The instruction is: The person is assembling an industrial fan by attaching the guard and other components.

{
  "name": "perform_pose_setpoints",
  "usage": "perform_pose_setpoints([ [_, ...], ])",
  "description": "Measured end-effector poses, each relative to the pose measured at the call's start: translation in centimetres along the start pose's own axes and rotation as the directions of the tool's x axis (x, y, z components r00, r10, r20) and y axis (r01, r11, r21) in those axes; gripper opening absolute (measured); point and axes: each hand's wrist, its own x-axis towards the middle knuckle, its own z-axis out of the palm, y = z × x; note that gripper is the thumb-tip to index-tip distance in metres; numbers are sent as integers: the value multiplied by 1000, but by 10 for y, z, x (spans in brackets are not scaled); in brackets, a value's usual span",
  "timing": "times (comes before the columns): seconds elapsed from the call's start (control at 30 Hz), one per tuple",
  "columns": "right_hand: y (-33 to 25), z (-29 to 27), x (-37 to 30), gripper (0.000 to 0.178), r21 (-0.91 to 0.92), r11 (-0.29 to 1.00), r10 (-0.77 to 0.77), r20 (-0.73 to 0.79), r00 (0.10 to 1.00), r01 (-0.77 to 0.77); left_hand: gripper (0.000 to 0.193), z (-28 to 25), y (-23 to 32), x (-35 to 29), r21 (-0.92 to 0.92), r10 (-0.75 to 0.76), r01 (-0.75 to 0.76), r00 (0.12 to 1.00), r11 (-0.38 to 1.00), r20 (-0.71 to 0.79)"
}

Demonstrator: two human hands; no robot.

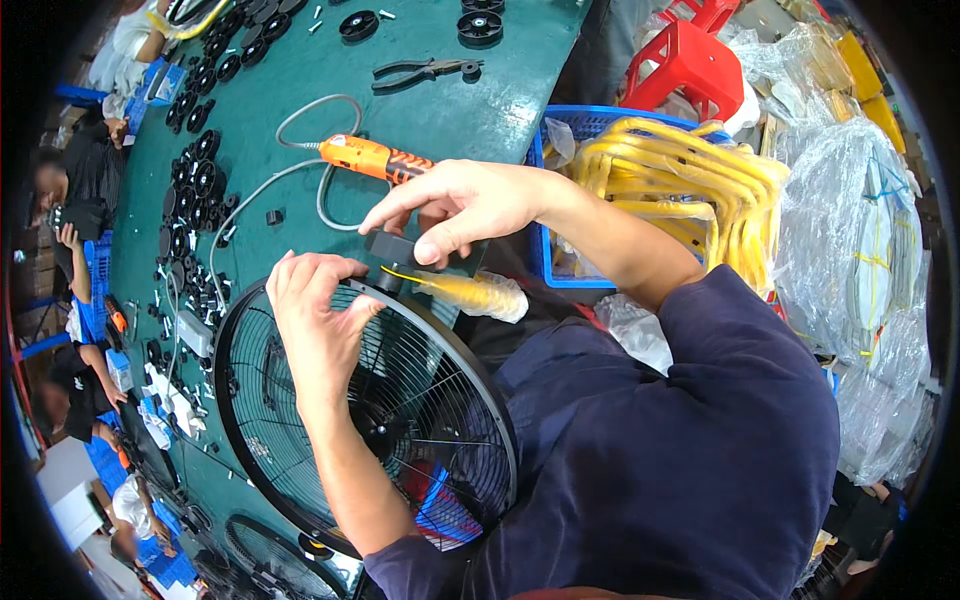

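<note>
My left hand (318, 300) is closed on the upper rim of a round black fan guard (478, 375), its thumb and fingers on either side of the rim. The guard stands tilted between the green table and my lap. At the same part of the rim, my right hand (455, 212) grips a small black block-shaped part (391, 246) between thumb and fingers. Below that block a short black neck meets the rim; whether they are joined I cannot tell. A yellow piece in clear wrap (480, 295) sticks out beside it. An orange power screwdriver (370, 158) lies just beyond my right hand.
Pliers (425, 72), black wheels (358, 27) and loose screws lie on the green table (480, 120). A grey cable (240, 205) loops across it. To the right stand a blue crate (548, 250) of yellow bent tubes and a red stool (690, 70). Other people work at the far left.
</note>
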Motion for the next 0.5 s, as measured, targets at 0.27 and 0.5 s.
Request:
perform_pose_setpoints([
  [0.27, 31, -4, 5, 62, -134, 890, -438, 8, 899, 435, 41, -1, -1, 3, 4, 39, -39, 999, 999, -4],
  [0.5, 4, 2, -4, 40, -62, 998, -21, -23, 1000, 19, 44, 0, -6, -1, -17, 6, -6, 1000, 1000, 0],
])
